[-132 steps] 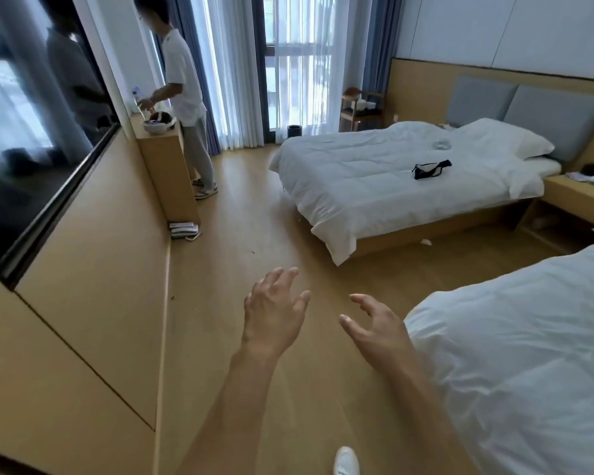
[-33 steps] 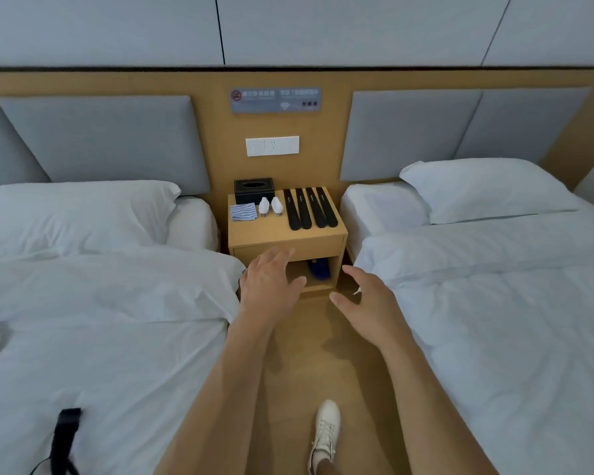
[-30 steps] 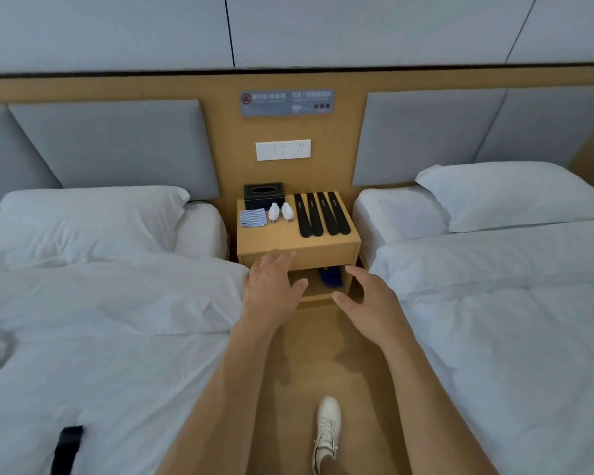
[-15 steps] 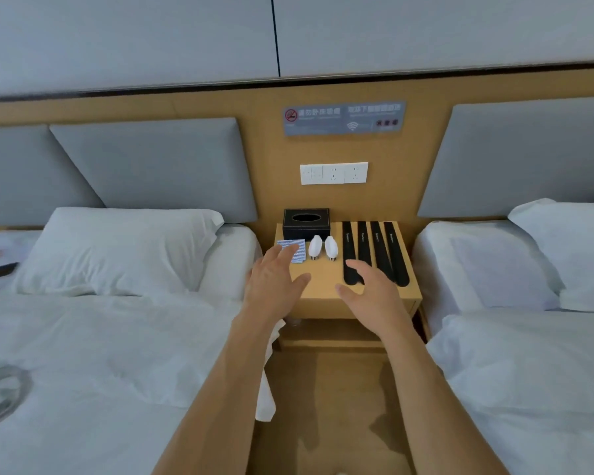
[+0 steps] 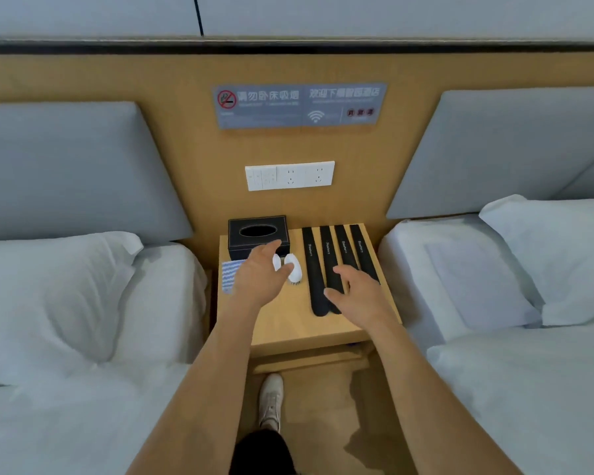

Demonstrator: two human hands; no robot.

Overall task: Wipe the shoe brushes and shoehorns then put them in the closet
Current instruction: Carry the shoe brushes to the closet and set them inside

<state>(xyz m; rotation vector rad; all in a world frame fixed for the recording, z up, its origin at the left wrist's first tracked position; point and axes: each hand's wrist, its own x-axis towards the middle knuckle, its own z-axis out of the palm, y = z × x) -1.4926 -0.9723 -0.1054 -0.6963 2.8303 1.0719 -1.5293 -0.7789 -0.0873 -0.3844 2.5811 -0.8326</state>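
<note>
A: Status check. What has changed in the last second?

B: We have closed in on the counter (image 5: 288, 323) between the two beds; a second ago it stood well ahead of us, and now both hands are over its top. The left hand (image 5: 259, 279) hovers above the two white shoe brushes (image 5: 293, 267), fingers (image 5: 271, 246) relaxed and spread, holding nothing. The right hand (image 5: 357, 293) is over the near ends of the four black shoehorns (image 5: 326, 262), fingers likewise loose and empty (whether they touch the shoehorns, we cannot tell).

A: Meaning for the task?

B: In our judgement, the approach is complete and wiping has not begun. The striped cloth (image 5: 228, 274) lies flat at the counter's left edge, partly hidden by the left hand.

A: Containers?

B: One: the black tissue box (image 5: 254, 234) at the back left. Its oval slot shows dark; no tissue is visible. The open shelf under the counter is mostly hidden.
</note>
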